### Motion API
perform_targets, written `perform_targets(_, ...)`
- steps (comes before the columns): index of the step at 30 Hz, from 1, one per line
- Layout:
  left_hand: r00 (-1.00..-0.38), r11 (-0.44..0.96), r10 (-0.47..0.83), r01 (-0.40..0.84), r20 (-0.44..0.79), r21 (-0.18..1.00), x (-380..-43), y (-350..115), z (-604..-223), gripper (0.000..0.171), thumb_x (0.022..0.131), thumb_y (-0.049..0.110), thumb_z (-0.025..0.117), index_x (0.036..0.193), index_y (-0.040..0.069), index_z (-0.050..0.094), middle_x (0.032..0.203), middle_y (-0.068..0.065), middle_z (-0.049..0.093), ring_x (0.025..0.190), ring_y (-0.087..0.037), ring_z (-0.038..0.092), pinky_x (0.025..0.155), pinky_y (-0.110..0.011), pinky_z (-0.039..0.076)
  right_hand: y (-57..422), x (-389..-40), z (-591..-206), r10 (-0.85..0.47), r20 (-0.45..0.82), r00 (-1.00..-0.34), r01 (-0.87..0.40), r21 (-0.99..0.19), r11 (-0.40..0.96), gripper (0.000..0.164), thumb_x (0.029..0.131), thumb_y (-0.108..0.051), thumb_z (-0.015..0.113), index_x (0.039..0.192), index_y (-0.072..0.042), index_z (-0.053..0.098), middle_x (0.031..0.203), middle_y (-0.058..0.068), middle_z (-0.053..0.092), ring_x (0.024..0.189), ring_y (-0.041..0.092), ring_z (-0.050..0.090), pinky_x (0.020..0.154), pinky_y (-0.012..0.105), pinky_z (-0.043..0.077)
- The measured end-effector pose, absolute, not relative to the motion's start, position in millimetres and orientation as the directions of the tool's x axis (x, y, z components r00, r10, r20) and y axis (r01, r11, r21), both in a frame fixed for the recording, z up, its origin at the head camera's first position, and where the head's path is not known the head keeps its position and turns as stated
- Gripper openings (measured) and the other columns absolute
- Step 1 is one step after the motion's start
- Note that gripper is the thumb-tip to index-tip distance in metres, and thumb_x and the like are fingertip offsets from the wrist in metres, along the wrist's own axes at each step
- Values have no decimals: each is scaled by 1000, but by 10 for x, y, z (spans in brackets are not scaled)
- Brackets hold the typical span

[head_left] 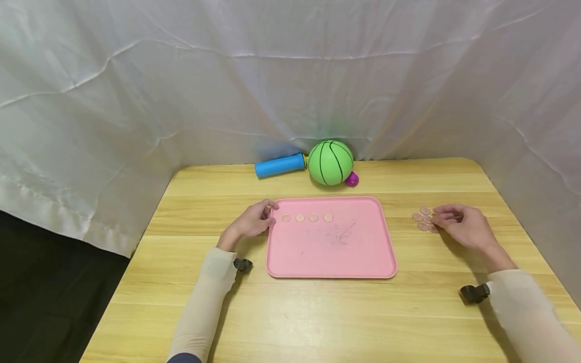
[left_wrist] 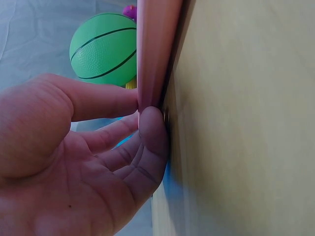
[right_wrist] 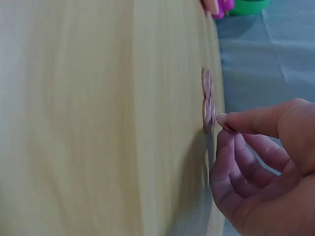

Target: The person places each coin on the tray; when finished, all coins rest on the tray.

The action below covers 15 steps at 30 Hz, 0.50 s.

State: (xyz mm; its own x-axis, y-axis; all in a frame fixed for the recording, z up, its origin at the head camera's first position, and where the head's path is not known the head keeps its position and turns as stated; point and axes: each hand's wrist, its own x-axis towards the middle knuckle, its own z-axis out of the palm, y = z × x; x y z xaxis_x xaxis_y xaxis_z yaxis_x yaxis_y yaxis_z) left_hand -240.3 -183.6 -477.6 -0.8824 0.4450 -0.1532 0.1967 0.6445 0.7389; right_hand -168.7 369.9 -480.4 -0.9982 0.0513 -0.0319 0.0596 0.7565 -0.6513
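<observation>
A pink tray lies on the table, with several copper-coloured coins in a row near its far left side. My left hand pinches the tray's left rim near the far corner. The left wrist view shows the thumb on one side of the rim and fingertips against the other. To the right of the tray, my right hand is beside a loose cluster of coins. Between its thumb and fingers it pinches one coin, tilted just off the others in the right wrist view.
Behind the tray are a green ball with black lines, a blue cylinder with a yellow end, and a small purple object. A pale curtain hangs along the table's back and sides. Dark scuffs mark the tray's middle.
</observation>
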Motion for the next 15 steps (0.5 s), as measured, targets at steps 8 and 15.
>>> perform_targets(8, -878, 643, 452, 200, -156, 739, -2415, -1854, -4805, 37, 109, 5, 60, 145, -1, 57, 95, -9, 58, 81, -18, 53, 73, -28, 45, 3386, -1710, -4761, 40, -44, -998, 59, -723, 688, 42, 107, -35, 71, 131, 0, 73, 116, 24, 80, 83, -1, 70, 68, 20, 57)
perform_targets(15, -879, 642, 451, 197, -157, 741, -2416, -1849, -4786, 37, 109, 6, 60, 145, 0, 57, 96, -9, 59, 82, -18, 53, 75, -29, 45, 3108, -1750, -4697, -13, -54, -998, 31, -744, 668, 39, 107, -32, 72, 132, -1, 72, 120, 24, 77, 86, 5, 69, 64, 28, 61)
